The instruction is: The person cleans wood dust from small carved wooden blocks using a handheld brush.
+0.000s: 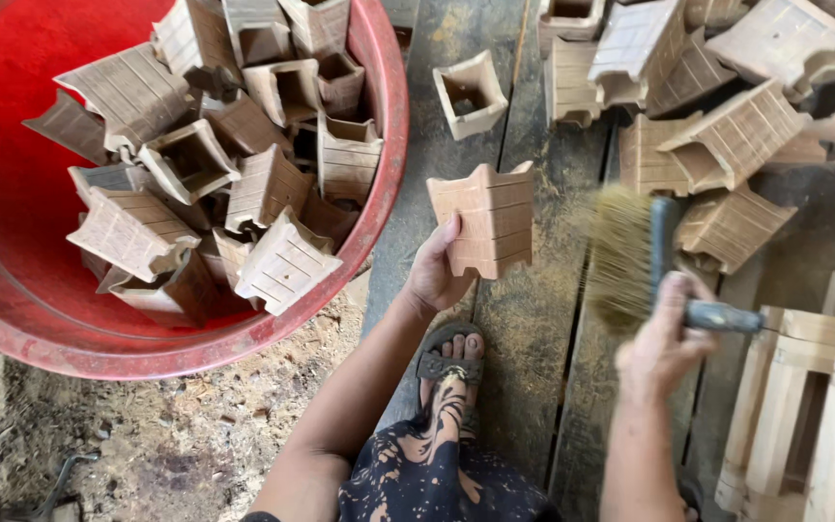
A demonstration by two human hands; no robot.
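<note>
My left hand [434, 274] holds a small square clay pot [487, 218] with scored sides, lifted over the dark wooden boards. My right hand [664, 343] grips the handle of a brush [630, 253] with straw-coloured bristles, blurred, just right of the pot and apart from it. A big red tub [379, 184] at the left is filled with several similar pots, some darker and wet-looking.
A heap of pale clay pots [717, 126] lies at the upper right, and one single pot [470, 93] stands on the boards above my left hand. Pale wooden frames [804, 406] stand at the lower right. My sandalled foot [449, 372] rests below; sandy ground [186, 435] lies at the lower left.
</note>
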